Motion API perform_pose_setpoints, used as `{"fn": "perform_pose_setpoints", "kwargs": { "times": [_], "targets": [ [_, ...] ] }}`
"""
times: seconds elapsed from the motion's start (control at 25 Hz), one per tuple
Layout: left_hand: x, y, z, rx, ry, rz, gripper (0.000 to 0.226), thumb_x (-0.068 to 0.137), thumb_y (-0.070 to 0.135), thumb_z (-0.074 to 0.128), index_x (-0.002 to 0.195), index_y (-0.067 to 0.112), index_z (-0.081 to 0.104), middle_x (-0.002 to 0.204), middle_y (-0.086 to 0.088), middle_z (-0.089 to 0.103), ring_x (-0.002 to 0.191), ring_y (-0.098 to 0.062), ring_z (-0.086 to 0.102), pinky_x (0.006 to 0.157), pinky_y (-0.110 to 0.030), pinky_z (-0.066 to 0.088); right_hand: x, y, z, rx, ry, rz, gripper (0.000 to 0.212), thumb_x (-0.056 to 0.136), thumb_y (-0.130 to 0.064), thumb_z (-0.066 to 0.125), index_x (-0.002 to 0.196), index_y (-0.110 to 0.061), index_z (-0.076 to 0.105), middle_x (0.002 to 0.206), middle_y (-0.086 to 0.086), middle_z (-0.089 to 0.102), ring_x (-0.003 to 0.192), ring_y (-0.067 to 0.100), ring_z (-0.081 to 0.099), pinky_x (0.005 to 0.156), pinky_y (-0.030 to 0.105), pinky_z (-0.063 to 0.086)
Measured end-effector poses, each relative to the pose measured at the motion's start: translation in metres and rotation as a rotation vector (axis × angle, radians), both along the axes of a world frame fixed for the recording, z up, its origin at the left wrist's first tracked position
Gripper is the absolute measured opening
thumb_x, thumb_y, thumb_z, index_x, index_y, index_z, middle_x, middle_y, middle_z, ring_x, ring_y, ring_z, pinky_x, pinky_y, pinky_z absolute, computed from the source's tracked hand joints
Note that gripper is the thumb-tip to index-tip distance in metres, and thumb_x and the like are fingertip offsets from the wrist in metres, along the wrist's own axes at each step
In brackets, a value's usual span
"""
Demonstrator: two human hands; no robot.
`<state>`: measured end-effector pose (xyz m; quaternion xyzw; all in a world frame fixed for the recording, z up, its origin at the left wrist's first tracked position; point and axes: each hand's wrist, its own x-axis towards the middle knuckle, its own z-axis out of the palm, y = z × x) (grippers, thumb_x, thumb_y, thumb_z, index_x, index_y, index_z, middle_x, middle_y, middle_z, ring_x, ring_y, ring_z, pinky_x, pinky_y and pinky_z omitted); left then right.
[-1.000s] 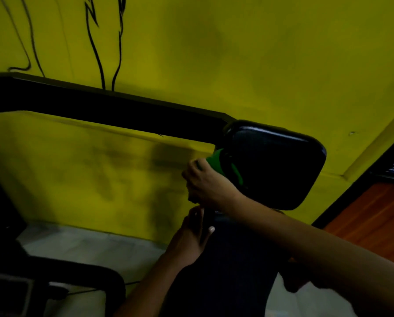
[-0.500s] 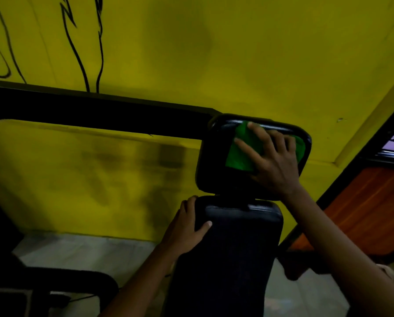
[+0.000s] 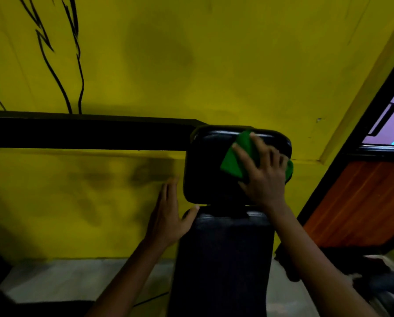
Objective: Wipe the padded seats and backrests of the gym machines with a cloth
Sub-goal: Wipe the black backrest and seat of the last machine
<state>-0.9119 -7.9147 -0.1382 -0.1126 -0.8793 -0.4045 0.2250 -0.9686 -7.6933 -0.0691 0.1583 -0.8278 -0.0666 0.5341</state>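
Note:
A black padded headrest (image 3: 205, 170) sits above a long black padded backrest (image 3: 223, 266) in the middle of the view. My right hand (image 3: 263, 177) lies with spread fingers on a folded green cloth (image 3: 234, 161) and presses it flat against the right half of the headrest. My left hand (image 3: 168, 216) is off the padding, just left of the headrest's lower corner, fingers straight and pointing up, thumb near the top left corner of the backrest. It holds nothing.
A thick black machine beam (image 3: 88, 131) runs in from the left to the headrest. A yellow wall (image 3: 191, 53) with black line drawing stands close behind. A black-framed wooden door (image 3: 360, 202) is at the right, pale floor (image 3: 65, 277) below.
My right hand came from the headrest's left edge onto its front, cloth flat beneath it, and slid slightly down. My left hand let go of the backrest's top corner and opened beside it.

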Motion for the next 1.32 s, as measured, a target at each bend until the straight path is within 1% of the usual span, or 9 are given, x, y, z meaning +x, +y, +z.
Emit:
{"fn": "perform_pose_setpoints", "kwargs": {
  "times": [0.08,0.32,0.56,0.76,0.84,0.96,1.12,1.2,1.32],
  "targets": [
    [-0.011,0.008,0.024,-0.001,0.188,-0.034,0.08,0.086,0.05,0.05,0.15,0.013,0.021,0.154,-0.006,0.024,0.141,-0.015,0.026,0.104,-0.015,0.03,0.002,-0.018,-0.003,-0.178,-0.017,-0.053,0.066,0.076,-0.052,0.049,0.138,-0.03,0.037,0.145,0.011,0.026,0.113,0.034,0.037,0.081,0.044,0.033],
    [-0.031,0.01,0.06,-0.312,0.356,-0.14,0.065,0.087,0.02,0.041,0.15,0.014,0.024,0.16,-0.002,0.008,0.147,-0.022,0.003,0.116,-0.032,0.016,0.003,0.025,-0.03,0.461,0.041,0.158,0.041,0.093,-0.039,0.037,0.133,-0.03,0.043,0.144,0.012,0.034,0.105,0.033,0.045,0.079,0.042,0.036],
    [-0.039,0.004,0.055,-0.481,0.413,-0.107,0.06,0.096,0.024,0.042,0.15,0.009,0.021,0.16,-0.01,0.008,0.147,-0.029,0.002,0.118,-0.036,0.016,0.004,0.005,-0.024,-0.19,0.016,-0.116,0.064,0.08,-0.055,0.048,0.137,-0.029,0.038,0.145,0.012,0.027,0.112,0.034,0.038,0.079,0.042,0.031],
    [-0.038,0.007,0.051,-0.542,0.402,-0.059,0.064,0.096,0.028,0.041,0.151,0.008,0.015,0.16,-0.012,0.004,0.147,-0.032,0.0,0.114,-0.036,0.021,0.017,0.041,-0.054,0.309,-0.028,0.055,0.052,0.086,-0.045,0.045,0.135,-0.029,0.041,0.146,0.014,0.029,0.104,0.035,0.044,0.076,0.042,0.039],
    [-0.038,0.005,0.053,-0.568,0.405,-0.063,0.065,0.096,0.028,0.042,0.151,0.008,0.016,0.16,-0.013,0.005,0.147,-0.032,0.0,0.115,-0.037,0.02,0.011,0.059,-0.033,0.22,-0.026,0.028,0.051,0.089,-0.05,0.042,0.135,-0.029,0.039,0.144,0.014,0.03,0.103,0.036,0.043,0.075,0.045,0.043],
    [-0.039,0.005,0.052,-0.556,0.411,-0.069,0.064,0.096,0.025,0.044,0.151,0.006,0.017,0.159,-0.015,0.005,0.147,-0.033,0.0,0.119,-0.034,0.011,0.005,0.054,-0.009,-0.159,-0.08,-0.079,0.063,0.08,-0.049,0.052,0.138,-0.027,0.036,0.143,0.012,0.026,0.105,0.036,0.039,0.076,0.047,0.042],
    [-0.037,0.009,0.046,-0.495,0.407,-0.083,0.065,0.094,0.018,0.048,0.151,0.006,0.018,0.159,-0.015,0.005,0.147,-0.034,-0.001,0.119,-0.035,0.011,0.019,0.03,-0.033,-0.427,-0.141,-0.063,0.074,0.072,-0.037,0.07,0.138,-0.027,0.036,0.144,0.01,0.023,0.115,0.036,0.036,0.08,0.05,0.041],
    [-0.03,0.008,0.032,-0.487,0.389,-0.098,0.065,0.094,0.017,0.048,0.151,0.008,0.019,0.16,-0.013,0.003,0.147,-0.035,0.0,0.118,-0.044,0.019,0.039,0.021,-0.064,-0.408,-0.242,-0.037,0.089,0.061,-0.03,0.082,0.137,-0.025,0.037,0.144,0.013,0.025,0.117,0.037,0.036,0.082,0.051,0.043],
    [-0.007,0.008,-0.01,-0.471,0.316,-0.155,0.064,0.095,0.018,0.048,0.151,0.01,0.018,0.16,-0.014,0.003,0.147,-0.033,0.009,0.112,-0.052,0.027,0.067,0.012,-0.112,-0.324,-0.345,-0.053,0.086,0.058,-0.037,0.081,0.134,-0.024,0.042,0.14,0.014,0.031,0.111,0.036,0.04,0.078,0.049,0.045]
  ]
}}
